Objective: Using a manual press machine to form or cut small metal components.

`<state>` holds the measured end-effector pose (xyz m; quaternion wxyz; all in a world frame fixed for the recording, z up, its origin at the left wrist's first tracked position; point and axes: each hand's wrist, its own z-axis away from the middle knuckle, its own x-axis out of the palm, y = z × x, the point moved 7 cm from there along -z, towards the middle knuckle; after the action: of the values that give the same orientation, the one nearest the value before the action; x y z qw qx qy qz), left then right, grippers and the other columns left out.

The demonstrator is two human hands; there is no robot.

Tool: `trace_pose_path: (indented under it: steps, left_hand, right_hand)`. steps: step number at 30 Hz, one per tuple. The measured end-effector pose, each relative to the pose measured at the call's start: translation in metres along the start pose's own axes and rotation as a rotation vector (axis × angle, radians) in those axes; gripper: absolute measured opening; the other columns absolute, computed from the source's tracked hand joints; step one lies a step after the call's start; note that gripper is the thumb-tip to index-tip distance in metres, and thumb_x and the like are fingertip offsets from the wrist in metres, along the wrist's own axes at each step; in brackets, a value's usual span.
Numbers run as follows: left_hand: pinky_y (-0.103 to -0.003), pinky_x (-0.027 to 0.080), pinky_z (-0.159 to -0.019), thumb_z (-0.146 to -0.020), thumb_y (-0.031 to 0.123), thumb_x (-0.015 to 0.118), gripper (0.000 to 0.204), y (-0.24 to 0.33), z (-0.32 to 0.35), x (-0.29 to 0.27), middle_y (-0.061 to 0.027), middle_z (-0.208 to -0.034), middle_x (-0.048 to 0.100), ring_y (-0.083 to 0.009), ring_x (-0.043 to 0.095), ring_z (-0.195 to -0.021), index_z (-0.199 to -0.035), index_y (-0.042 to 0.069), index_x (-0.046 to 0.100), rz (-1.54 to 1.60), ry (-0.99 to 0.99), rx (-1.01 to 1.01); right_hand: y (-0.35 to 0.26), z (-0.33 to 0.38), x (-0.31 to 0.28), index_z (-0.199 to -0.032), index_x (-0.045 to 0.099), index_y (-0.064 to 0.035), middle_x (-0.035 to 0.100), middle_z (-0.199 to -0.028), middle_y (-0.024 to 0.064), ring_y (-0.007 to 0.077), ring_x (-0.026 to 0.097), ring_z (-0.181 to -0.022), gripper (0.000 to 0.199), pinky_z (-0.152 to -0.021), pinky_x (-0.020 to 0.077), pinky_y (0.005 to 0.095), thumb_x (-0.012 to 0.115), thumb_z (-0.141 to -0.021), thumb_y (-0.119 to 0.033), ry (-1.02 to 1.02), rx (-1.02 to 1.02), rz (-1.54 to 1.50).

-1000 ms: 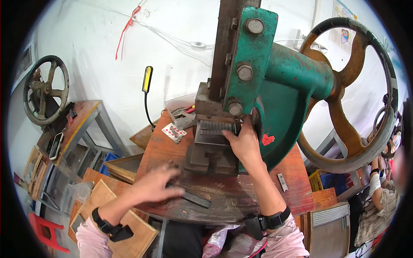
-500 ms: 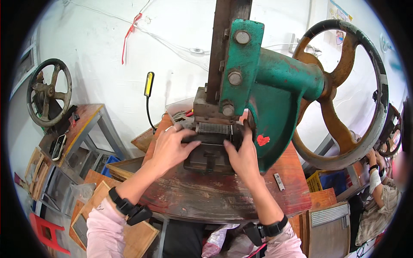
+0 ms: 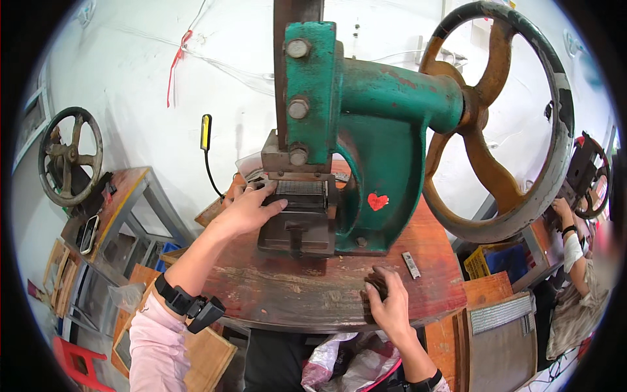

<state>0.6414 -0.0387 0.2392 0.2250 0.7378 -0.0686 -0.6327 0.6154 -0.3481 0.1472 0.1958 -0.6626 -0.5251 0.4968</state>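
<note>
My left hand [image 3: 247,209] rests at the left edge of the press's dark metal die [image 3: 297,225]. Its thumb stands apart from the fingers, which touch the die's side. On the die, below the ram block, sits a rectangular grid-like metal piece [image 3: 300,189]. My right hand [image 3: 390,300] is over the front right of the red-brown worktop [image 3: 294,287]. Its fingers curl toward the thumb, with something dark between them that I cannot make out. The green hand press [image 3: 379,124] stands in front of me.
A large handwheel [image 3: 565,124] projects right from the press. A small metal bar [image 3: 411,265] lies on the worktop. Below its front edge is a plastic sack [image 3: 320,359]. A yellow-and-black lamp [image 3: 206,134] stands behind. At far right, a person's hand [image 3: 562,209] is near another wheel.
My right hand has left the die's right side and come down toward the worktop's front edge. My left hand stays at the die. The view has shifted, moving the press left.
</note>
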Motion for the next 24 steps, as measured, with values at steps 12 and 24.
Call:
trace_pose_path:
  steps: [12, 24]
  left_hand:
    - [-0.059, 0.018, -0.103, -0.084, 0.061, 0.051, 0.069, 0.003, 0.002, -0.004, -0.0251, -0.138, 0.039, -0.0445, 0.022, -0.133, -0.137, 0.019, 0.044, -0.083, 0.018, -0.008]
    - [-0.057, 0.022, -0.101, -0.085, 0.061, 0.049, 0.065, 0.002, 0.005, -0.006, -0.0274, -0.128, 0.047, -0.0455, 0.032, -0.124, -0.135, 0.020, 0.047, -0.142, 0.098, 0.023]
  right_hand:
    - [-0.098, -0.095, 0.059, -0.126, 0.042, 0.0056, 0.045, -0.122, 0.0313, 0.0474, 0.045, -0.111, 0.051, -0.095, 0.0394, 0.0484, 0.063, -0.085, -0.015, 0.115, -0.518, 0.137]
    - [-0.078, -0.152, 0.095, -0.126, 0.044, 0.0054, 0.034, -0.130, 0.0399, 0.0552, 0.032, -0.122, 0.055, -0.102, 0.0321, 0.0534, 0.056, -0.090, -0.034, 0.055, -0.149, 0.269]
